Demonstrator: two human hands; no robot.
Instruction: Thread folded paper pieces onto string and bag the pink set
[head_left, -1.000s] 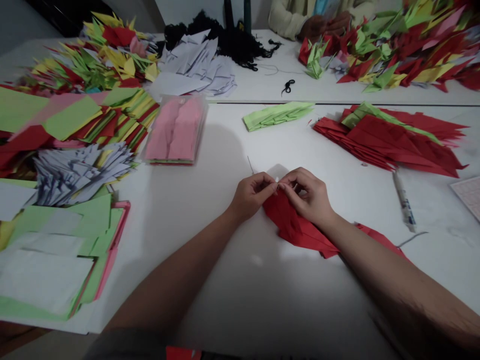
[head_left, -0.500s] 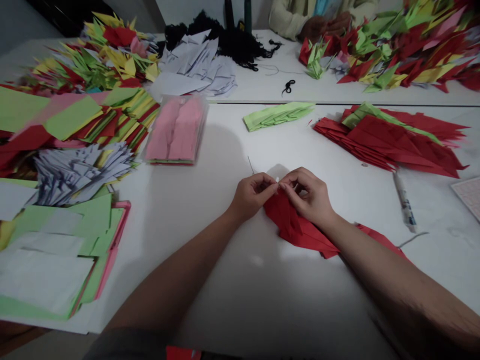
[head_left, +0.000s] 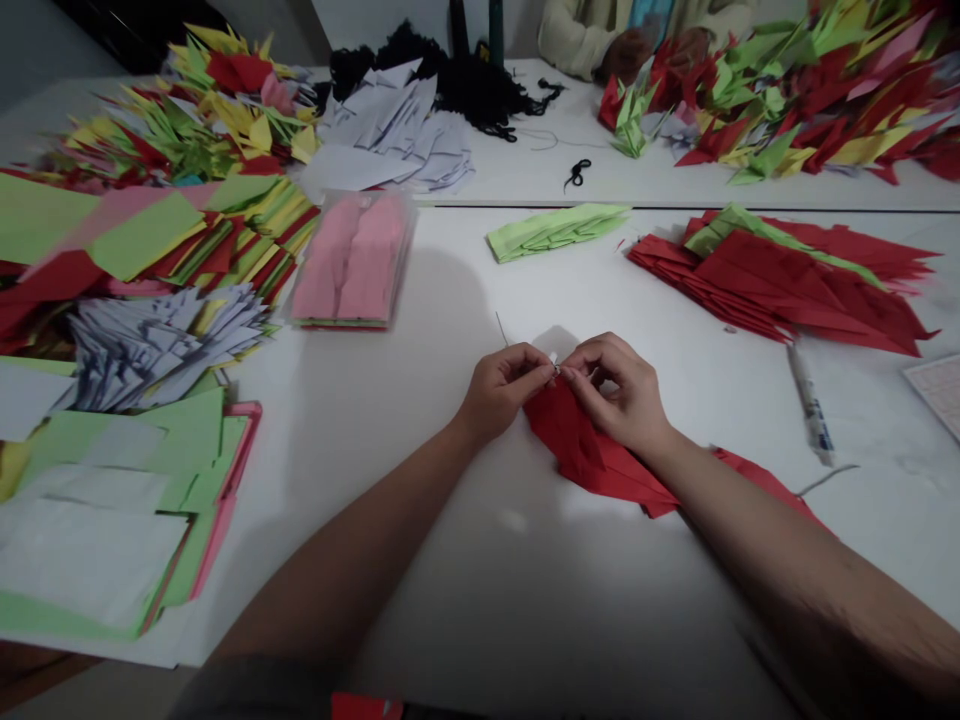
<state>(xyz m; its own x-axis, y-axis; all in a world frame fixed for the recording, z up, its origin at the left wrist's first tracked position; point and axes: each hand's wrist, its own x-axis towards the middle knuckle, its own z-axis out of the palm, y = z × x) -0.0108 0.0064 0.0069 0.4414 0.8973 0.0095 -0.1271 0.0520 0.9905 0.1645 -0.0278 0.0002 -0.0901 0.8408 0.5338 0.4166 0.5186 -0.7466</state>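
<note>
My left hand [head_left: 504,388] is closed in a pinch, with a thin dark cord [head_left: 501,328] sticking out past its fingers. Fingertip to fingertip with it, my right hand [head_left: 619,385] pinches at the same spot, where a small pale bit of the cord shows. Just beneath the fingers lies a bundle of folded red paper [head_left: 592,450], its near tip at the pinch and its far end passing under my right forearm. Exactly how the cord runs between the fingertips is too small to tell.
Folded red paper stacks [head_left: 795,280] and a marker pen [head_left: 810,405] lie to the right. Folded green paper [head_left: 559,232] sits ahead, a pink paper pack [head_left: 352,260] left of it. Colourful folded paper piles [head_left: 217,110] fill the left; a co-worker's hands [head_left: 626,52] are across the table.
My fingertips have parted very slightly, and a bit more of the pale cord shows between them. Across the table, the co-worker's hands have moved a little apart.
</note>
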